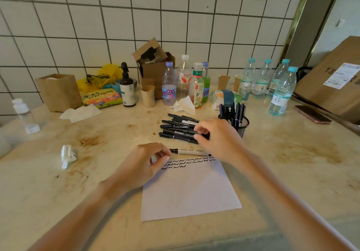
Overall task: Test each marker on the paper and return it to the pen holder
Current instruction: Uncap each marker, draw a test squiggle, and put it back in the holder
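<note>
White tiled wall (116, 23) behind a stained beige counter (58, 182).

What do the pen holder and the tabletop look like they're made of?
The pen holder looks like black wire mesh, probably metal: you can see through its fine grid to the markers inside. The tabletop looks like polished stone, perhaps marble: cream, smooth, faintly veined, with brown stains. It might be an imitation.

A tiled wall (116, 27) and stained stone counter (97, 173) (crowded with water bottles (280, 93)): likely a kitchen or pantry.
</note>
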